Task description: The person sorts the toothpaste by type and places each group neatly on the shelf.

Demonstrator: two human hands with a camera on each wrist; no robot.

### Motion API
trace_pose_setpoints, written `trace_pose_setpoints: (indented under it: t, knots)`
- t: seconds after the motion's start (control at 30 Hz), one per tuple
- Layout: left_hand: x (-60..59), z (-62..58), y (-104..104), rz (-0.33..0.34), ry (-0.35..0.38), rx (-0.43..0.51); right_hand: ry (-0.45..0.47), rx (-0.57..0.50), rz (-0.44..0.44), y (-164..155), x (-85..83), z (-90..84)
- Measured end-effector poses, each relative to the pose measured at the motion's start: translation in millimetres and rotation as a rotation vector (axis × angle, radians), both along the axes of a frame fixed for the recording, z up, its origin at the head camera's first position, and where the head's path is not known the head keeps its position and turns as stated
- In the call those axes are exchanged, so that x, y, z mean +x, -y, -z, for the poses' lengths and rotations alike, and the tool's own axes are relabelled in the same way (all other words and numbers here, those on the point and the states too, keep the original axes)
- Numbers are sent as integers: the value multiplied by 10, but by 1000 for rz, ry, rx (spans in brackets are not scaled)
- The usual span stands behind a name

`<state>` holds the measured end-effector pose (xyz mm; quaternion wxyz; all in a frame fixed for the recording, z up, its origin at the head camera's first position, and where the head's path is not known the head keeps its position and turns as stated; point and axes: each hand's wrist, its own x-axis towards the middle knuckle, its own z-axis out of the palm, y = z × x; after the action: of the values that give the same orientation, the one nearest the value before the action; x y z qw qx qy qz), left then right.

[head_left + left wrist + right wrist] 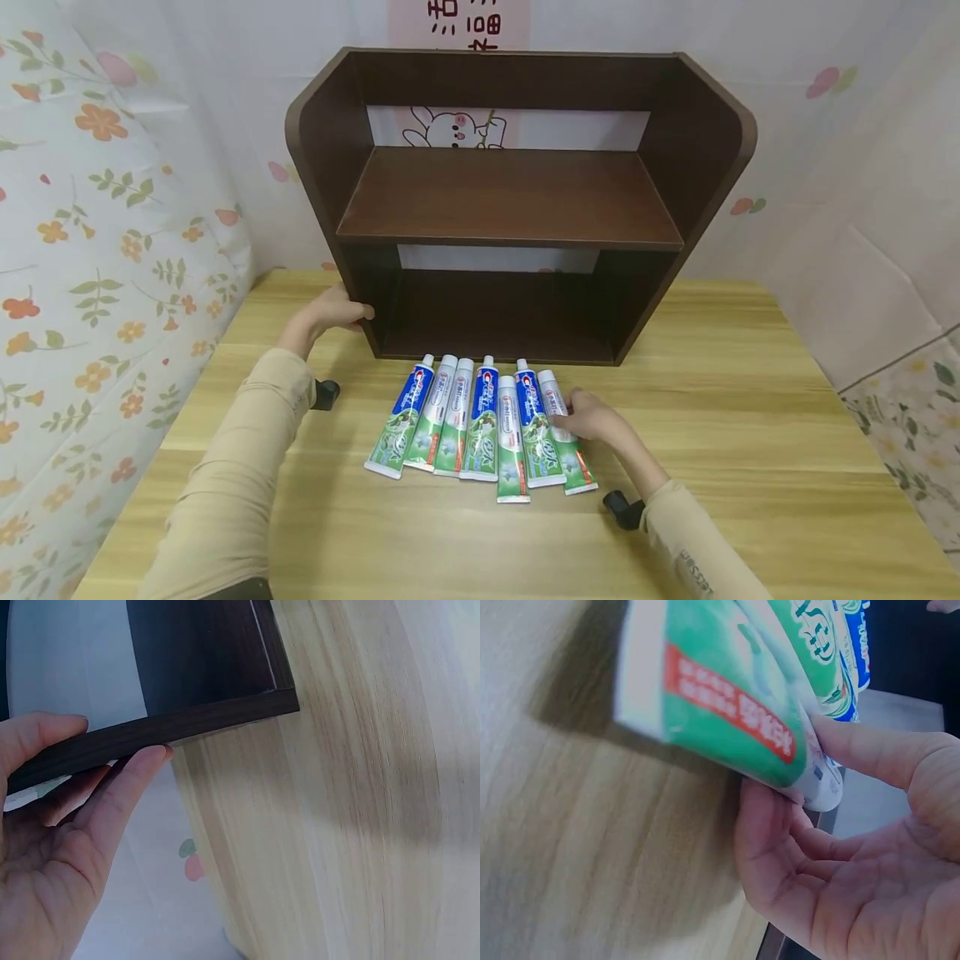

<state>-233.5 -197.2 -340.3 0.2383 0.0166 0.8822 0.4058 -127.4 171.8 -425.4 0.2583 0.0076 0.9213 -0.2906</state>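
A row of several toothpaste tubes (483, 437) lies fanned out on the table, caps toward a dark brown two-tier shelf (510, 196). Some tubes are blue and green, others white and green. My right hand (592, 417) pinches the rightmost white-and-green toothpaste tube (577, 468) between thumb and fingers. Up close in the right wrist view, the thumb lies over that tube (735, 705) and the fingers curl at its lower edge. My left hand (330, 310) grips the shelf's left side panel (217, 712), thumb on one face and fingers on the other.
The shelf stands upright at the back of the wooden table (420, 550), both tiers bare. Behind it hangs a printed white curtain (810, 167), and a floral curtain (112, 250) drapes along the left side. Black wrist cameras (622, 508) sit by both sleeves.
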Motion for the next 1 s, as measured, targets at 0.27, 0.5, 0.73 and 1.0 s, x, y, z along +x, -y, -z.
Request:
trace_pose_setpoints:
  t: [0.27, 0.5, 0.73, 1.0]
  knots:
    - [2, -10, 5, 7, 5, 4, 8, 27, 26, 5, 13, -21]
    - [-13, 5, 1, 0, 4, 48, 12, -4, 54, -1, 9, 28]
    - [-25, 13, 1, 18, 40, 46, 5, -20, 63, -20, 16, 73]
    - [-20, 28, 11, 33, 23, 60, -6, -28, 64, -30, 25, 71]
